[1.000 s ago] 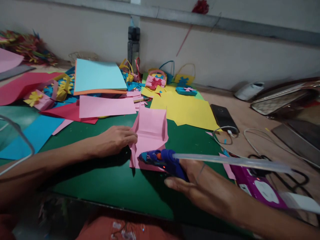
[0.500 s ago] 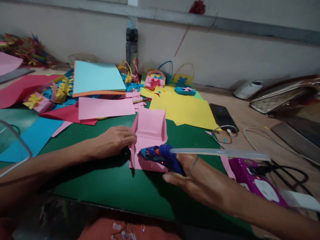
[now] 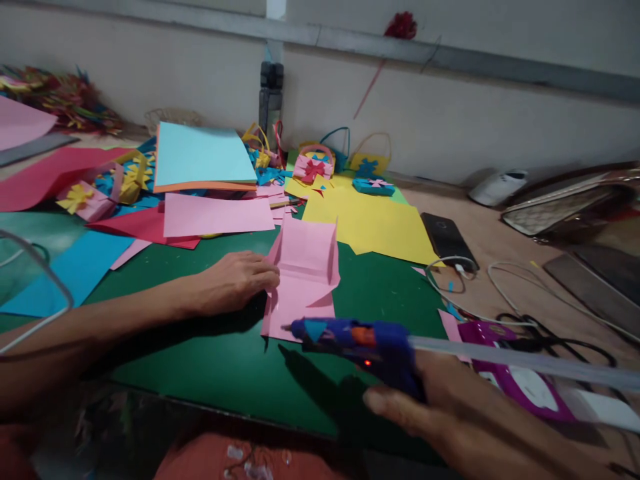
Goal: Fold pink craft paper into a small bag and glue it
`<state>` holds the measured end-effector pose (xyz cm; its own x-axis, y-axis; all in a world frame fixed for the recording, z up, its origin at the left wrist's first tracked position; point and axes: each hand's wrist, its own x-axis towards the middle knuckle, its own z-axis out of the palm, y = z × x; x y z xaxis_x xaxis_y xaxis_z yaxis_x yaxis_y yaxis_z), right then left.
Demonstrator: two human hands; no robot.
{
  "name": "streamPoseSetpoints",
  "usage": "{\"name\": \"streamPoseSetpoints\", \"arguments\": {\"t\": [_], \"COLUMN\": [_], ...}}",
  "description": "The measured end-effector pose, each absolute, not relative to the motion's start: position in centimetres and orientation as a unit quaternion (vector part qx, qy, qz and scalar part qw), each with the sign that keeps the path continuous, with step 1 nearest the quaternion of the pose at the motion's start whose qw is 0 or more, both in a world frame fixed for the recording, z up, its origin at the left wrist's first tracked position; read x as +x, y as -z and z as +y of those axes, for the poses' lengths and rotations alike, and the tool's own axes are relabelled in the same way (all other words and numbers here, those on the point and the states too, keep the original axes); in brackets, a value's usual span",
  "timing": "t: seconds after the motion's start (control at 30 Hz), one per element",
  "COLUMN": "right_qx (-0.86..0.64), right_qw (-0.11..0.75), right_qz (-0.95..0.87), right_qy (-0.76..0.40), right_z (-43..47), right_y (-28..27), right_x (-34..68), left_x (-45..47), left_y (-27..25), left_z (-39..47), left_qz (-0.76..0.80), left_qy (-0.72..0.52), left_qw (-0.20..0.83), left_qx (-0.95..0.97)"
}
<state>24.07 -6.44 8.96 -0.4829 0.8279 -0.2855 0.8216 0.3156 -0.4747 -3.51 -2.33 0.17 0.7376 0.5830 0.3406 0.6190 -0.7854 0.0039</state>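
A folded pink paper [image 3: 305, 243] stands partly upright on the green table surface [image 3: 210, 360], its near flap lying flat. At its left edge, my left hand [image 3: 237, 281] is closed with the fingertips on the paper's side fold. My right hand [image 3: 430, 403] grips a blue glue gun [image 3: 385, 347] whose small red light is on. A long clear glue stick [image 3: 480, 351] juts out of the gun's back. The nozzle points left, over the paper's near flap; whether it touches cannot be made out.
Behind lie yellow sheets [image 3: 385, 227], a light blue sheet [image 3: 205, 157], a pink strip [image 3: 220, 215] and small paper bags [image 3: 314, 168] with bows. To the right are a black phone [image 3: 447, 237], white cables and a purple power strip [image 3: 525, 380]. A blue sheet [image 3: 65, 273] lies left.
My right hand has drawn the glue gun right and nearer to me, off the middle of the pink paper. My left hand stays at the paper's left edge. The view has shifted slightly.
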Motion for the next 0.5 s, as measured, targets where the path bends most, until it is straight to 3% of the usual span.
{"name": "streamPoseSetpoints", "arguments": {"t": [0.33,0.5], "right_qx": [-0.569,-0.568], "right_qw": [0.051,0.064], "right_qz": [-0.758,-0.753], "right_qy": [-0.315,-0.325], "right_z": [-5.3,-5.5], "right_y": [-7.3,-7.6], "right_x": [25.5,25.1], "left_x": [-3.6,-3.5], "left_y": [-1.2,-1.6], "left_z": [-4.9,-6.3], "left_qz": [-0.335,-0.243], "left_qy": [0.255,0.236], "left_qw": [0.207,0.158], "left_qx": [-0.883,-0.928]}}
